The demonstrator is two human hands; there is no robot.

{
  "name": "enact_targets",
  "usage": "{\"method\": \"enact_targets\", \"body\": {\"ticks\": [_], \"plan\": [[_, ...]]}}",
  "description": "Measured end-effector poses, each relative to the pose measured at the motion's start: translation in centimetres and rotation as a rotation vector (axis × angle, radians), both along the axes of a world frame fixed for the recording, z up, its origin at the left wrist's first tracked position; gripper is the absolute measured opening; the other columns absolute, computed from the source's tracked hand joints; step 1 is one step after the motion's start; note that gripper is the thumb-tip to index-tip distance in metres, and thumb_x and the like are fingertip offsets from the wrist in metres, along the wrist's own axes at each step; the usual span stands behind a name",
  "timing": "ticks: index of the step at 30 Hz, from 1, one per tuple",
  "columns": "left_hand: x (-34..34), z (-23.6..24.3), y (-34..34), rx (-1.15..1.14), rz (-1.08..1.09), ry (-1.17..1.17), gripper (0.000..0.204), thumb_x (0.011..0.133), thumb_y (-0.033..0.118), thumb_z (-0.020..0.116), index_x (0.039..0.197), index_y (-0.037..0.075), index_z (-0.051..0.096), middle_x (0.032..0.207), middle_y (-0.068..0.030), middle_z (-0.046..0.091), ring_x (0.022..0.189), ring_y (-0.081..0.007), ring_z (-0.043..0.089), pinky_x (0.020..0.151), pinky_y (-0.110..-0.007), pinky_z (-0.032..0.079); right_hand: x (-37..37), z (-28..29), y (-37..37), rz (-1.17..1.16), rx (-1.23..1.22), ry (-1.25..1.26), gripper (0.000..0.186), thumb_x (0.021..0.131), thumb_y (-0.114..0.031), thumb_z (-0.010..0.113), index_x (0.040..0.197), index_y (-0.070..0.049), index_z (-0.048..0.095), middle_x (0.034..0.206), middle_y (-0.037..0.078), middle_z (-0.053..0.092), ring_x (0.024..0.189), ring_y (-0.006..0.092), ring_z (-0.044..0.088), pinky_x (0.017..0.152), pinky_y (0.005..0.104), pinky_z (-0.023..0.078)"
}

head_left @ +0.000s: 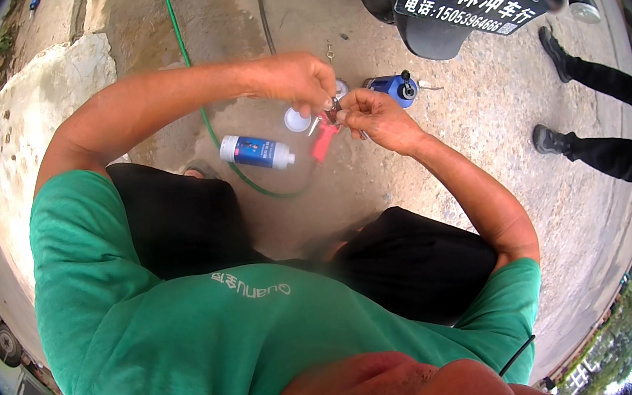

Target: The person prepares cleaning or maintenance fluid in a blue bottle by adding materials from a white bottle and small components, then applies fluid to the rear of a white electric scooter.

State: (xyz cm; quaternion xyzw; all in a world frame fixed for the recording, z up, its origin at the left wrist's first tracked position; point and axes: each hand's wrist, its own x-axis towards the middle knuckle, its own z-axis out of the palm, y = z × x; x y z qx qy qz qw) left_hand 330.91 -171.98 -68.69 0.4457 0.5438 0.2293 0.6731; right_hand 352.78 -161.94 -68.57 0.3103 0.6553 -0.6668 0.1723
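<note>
My left hand (303, 82) and my right hand (379, 117) meet above the ground, fingers pinched together on a small dark metal part (333, 108). Both hands seem to grip it; its exact kind is too small to make out. Just below lies a red-handled air blow gun (322, 144). A white bottle with a blue label (257, 152) lies on its side to the left, near a round white lid (297, 119). Beyond my right hand is a blue container with a black cap (402, 90). Another pale round piece (342, 85) is partly hidden behind my fingers.
A green hose (206, 120) curves along the concrete around the white bottle. A short dark hose (265, 22) lies farther off. At the upper right stands a vehicle with a black mudflap (434, 34). Another person's dark shoes (552, 139) are at the right. A pale slab (51, 96) lies left.
</note>
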Motion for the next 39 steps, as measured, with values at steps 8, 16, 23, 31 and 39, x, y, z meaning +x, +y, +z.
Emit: {"method": "enact_targets", "body": {"ticks": [8, 16, 23, 31, 39], "plan": [[-0.6, -2.5, 0.5, 0.215, -0.061, 0.327, 0.023, 0.095, 0.022, 0.065, 0.099, -0.001, 0.064, 0.088, -0.0094, 0.067, 0.069, -0.0162, 0.064, 0.066, -0.032, 0.053, 3.2, -3.1, 1.2, 0.283, 0.040, -0.103, 0.028, 0.092, -0.007, 0.058, 0.120, -0.004, 0.062, 0.088, 0.007, 0.068, 0.076, 0.0152, 0.064, 0.069, 0.0310, 0.051], [3.3, -0.9, 3.3, 0.566, -0.125, 0.455, 0.030, 0.092, 0.017, 0.066, 0.119, 0.006, 0.062, 0.111, -0.0117, 0.065, 0.096, -0.0267, 0.066, 0.083, -0.040, 0.053, 9.0, -7.9, 7.2, 0.218, 0.501, -0.398, 0.067, 0.079, -0.036, 0.076, 0.135, -0.006, 0.056, 0.119, 0.019, 0.069, 0.111, 0.0323, 0.066, 0.096, 0.0405, 0.051], [7.9, -1.6, 7.4, 1.254, -0.066, 0.606, 0.039, 0.080, 0.018, 0.076, 0.117, 0.013, 0.064, 0.115, -0.0092, 0.061, 0.110, -0.0348, 0.057, 0.092, -0.046, 0.046, 7.1, -6.5, 8.6, -0.031, 0.597, 0.142, 0.075, 0.072, -0.033, 0.084, 0.136, -0.007, 0.054, 0.129, 0.018, 0.062, 0.122, 0.0330, 0.059, 0.099, 0.0417, 0.049], [8.6, -2.8, 8.9, 1.040, -0.211, 0.779, 0.023, 0.080, 0.021, 0.074, 0.094, 0.007, 0.062, 0.101, -0.0092, 0.058, 0.099, -0.0353, 0.059, 0.086, -0.047, 0.047, 5.7, -6.4, 7.4, 0.003, 0.751, 0.157, 0.070, 0.072, -0.036, 0.083, 0.132, -0.012, 0.056, 0.124, 0.017, 0.061, 0.114, 0.0368, 0.061, 0.095, 0.0452, 0.050], [8.6, -1.0, 7.8, 1.121, -0.262, 0.808, 0.017, 0.078, 0.015, 0.069, 0.091, 0.006, 0.063, 0.085, -0.0146, 0.058, 0.085, -0.0366, 0.062, 0.077, -0.050, 0.049, 5.2, -6.3, 6.8, 0.013, 0.815, 0.144, 0.068, 0.073, -0.038, 0.082, 0.131, -0.015, 0.055, 0.123, 0.015, 0.061, 0.114, 0.0377, 0.061, 0.094, 0.0461, 0.050]]}}
